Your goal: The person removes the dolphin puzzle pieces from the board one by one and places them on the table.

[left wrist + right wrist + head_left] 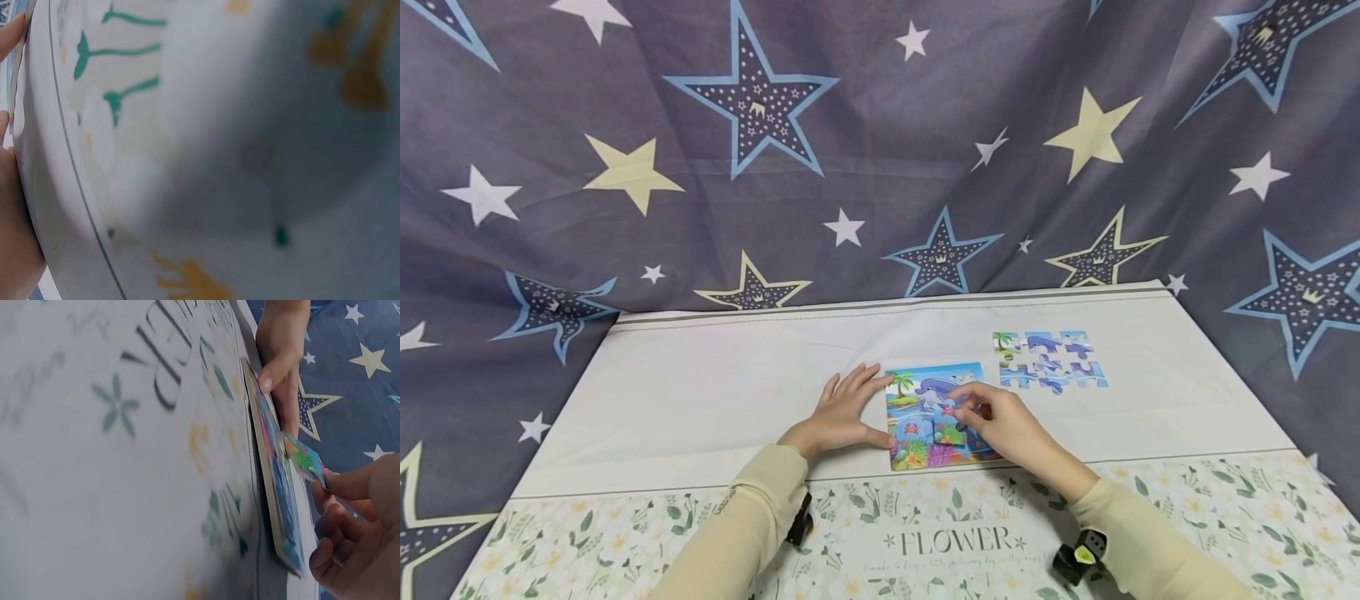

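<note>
A picture puzzle board with a dolphin, palm tree and sea floor lies on the table's white part. Along its left edge rests my left hand, fingers spread, thumb near the lower left corner. My right hand pinches a puzzle piece with green and red coral over the middle of the board. In the right wrist view this piece tilts with one edge close at the board's surface, held between thumb and forefinger. Only part of my left hand shows at the left wrist view's border.
Several loose puzzle pieces lie in rows to the board's right, farther back. A floral cloth strip with lettering covers the table's near side. Behind the table hangs a dark curtain with stars.
</note>
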{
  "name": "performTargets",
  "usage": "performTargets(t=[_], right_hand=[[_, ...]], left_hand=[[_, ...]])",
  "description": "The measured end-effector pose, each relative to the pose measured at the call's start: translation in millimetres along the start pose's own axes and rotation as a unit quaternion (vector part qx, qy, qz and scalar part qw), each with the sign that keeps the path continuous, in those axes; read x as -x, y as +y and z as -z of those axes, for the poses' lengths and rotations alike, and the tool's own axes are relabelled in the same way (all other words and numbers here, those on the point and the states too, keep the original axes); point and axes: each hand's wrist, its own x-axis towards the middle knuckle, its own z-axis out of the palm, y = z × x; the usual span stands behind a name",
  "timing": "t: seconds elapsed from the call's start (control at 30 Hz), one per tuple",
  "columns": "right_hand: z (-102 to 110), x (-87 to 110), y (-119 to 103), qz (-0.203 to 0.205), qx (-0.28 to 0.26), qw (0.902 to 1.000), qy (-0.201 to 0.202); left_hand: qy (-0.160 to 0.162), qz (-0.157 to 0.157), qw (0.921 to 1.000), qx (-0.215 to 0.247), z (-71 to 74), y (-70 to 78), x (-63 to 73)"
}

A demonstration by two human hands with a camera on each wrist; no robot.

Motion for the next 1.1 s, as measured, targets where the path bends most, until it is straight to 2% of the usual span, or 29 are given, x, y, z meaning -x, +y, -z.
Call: performTargets(t=[0.3, 0.53, 1.1], right_hand=[[25.2, 3.1, 11.0, 0.001, 0.031, 0.9992, 0.023], [43.3, 3.9, 16.2, -0.001, 0.046, 0.9984, 0.033], [68.4, 6.1, 30.7, -0.017, 0.075, 0.9962, 0.040]], left_hand=[[-0.007, 0.018, 0.9997, -0.012, -4.6, -9.6, -4.2], [-0.009, 0.020, 0.9997, -0.011, -6.3, -12.4, -5.8], [-0.008, 0.019, 0.9997, -0.015, -8.0, -14.3, -7.2]])
